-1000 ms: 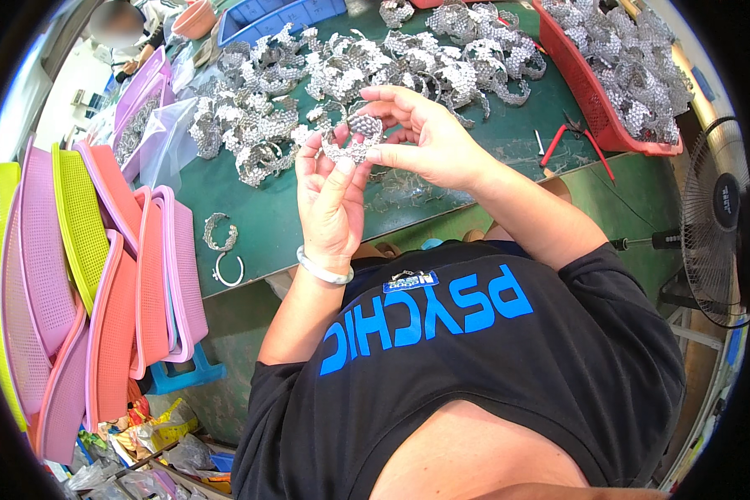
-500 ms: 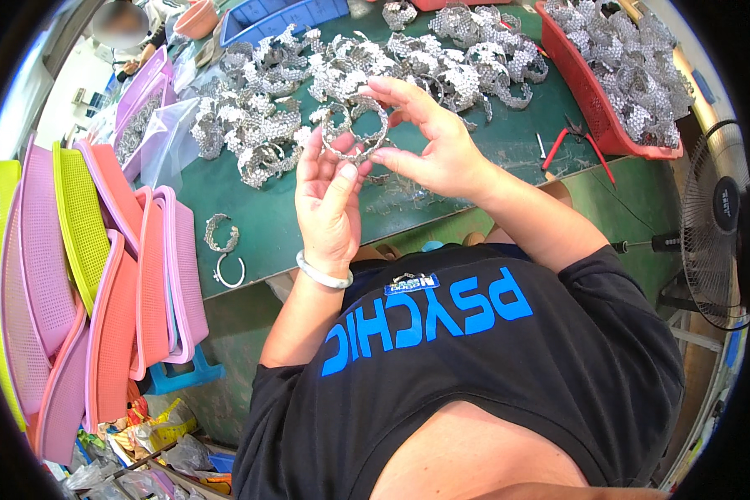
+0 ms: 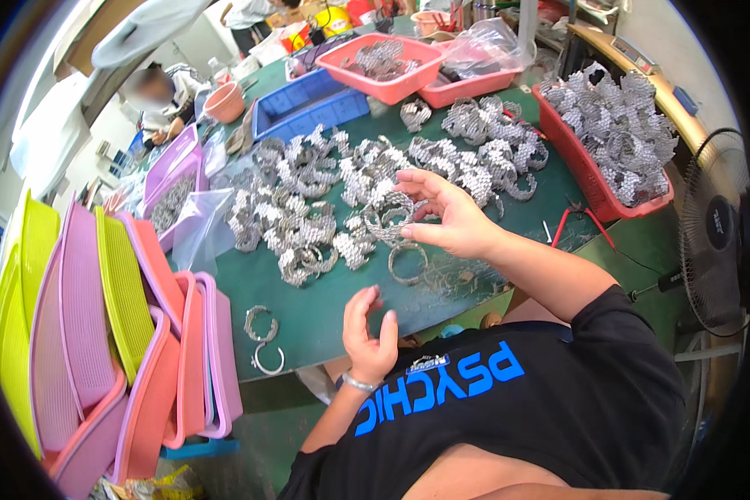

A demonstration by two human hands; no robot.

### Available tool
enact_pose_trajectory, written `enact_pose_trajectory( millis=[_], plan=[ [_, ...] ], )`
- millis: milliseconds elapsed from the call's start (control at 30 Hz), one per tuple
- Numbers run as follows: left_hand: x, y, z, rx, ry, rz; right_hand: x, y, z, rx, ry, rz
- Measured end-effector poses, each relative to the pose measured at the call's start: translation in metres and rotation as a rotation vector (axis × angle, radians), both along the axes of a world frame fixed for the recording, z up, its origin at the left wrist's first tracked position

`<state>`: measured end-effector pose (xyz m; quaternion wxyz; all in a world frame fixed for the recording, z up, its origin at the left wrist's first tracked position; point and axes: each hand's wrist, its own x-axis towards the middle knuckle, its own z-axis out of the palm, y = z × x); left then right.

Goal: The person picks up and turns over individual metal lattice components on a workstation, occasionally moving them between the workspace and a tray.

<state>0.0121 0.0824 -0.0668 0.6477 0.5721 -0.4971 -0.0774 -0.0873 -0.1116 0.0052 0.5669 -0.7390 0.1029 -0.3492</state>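
My right hand (image 3: 452,218) is at the near side of the heap on the green table. Its fingers and thumb are curved round the edge of a silver honeycomb-textured bracelet (image 3: 388,218). Just below that hand lies a thin round metal bracelet (image 3: 407,264) on the tabletop. Nearer my body, over the table's front edge, my left hand (image 3: 370,340) is empty with thumb and fingers apart. A pale bangle (image 3: 360,383) circles my left wrist. Many similar bracelets (image 3: 287,212) form the heap beyond my hands. At the left, a bracelet (image 3: 261,324) lies beside an open plain cuff (image 3: 268,362).
A red basket (image 3: 654,202) of bracelets stands at the right, near red-handled pliers (image 3: 582,218) and a black fan (image 3: 715,229). Blue (image 3: 308,107) and pink trays (image 3: 383,71) sit at the back. Stacked colourful baskets (image 3: 154,375) stand left. A person (image 3: 179,96) sits at the far left.
My hands have separated; the left has let go and drawn back toward my body. One round bracelet now lies on the table below my right hand. The view has tilted up, showing more of the room.
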Motion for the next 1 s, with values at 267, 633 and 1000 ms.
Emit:
enact_pose_trajectory(
  millis=[267, 633, 1000],
  plan=[
    [0.004, -0.001, -0.015, -0.025, -0.305, 0.066, 0.02, -0.065, 0.029, -0.087, 0.119, -0.18],
    [0.006, -0.006, -0.009, -0.026, -0.452, 0.069, 0.127, -0.246, 0.137, -0.635, 0.264, -0.826],
    [0.011, -0.002, -0.01, 0.003, -0.417, 0.087, 0.132, -0.197, 0.078, -0.662, 0.243, -0.448]
  ],
)
